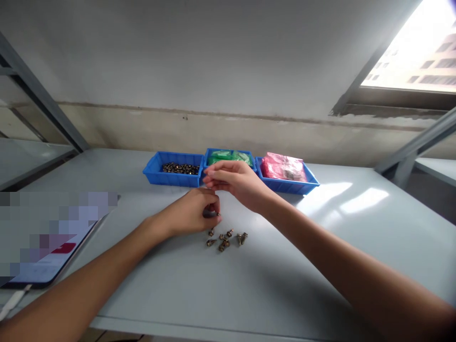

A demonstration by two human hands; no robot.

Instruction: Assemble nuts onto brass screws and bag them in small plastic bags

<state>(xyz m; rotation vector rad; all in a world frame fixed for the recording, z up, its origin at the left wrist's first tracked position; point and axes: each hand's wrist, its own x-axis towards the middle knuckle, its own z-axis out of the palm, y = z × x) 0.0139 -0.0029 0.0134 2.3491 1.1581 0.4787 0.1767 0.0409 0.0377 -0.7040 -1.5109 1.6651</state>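
Note:
My left hand (194, 212) rests on the grey table (320, 247), fingers curled in a pinch on a small dark part I cannot name. Just below it lies a little heap of several brass-coloured screws (225, 239). My right hand (237, 182) hovers above and behind the left one, near the front rim of the middle blue bin (206, 158), its fingers held together and pointing left. Whether it holds anything is hidden.
Three blue bins stand in a row at the back: the left bin (152, 172) holds dark screws, the middle one green bags (228, 156), the right bin (309, 183) pink bags. A tablet (46, 270) with a cable lies at the table's left edge. A window (420, 52) is at the upper right.

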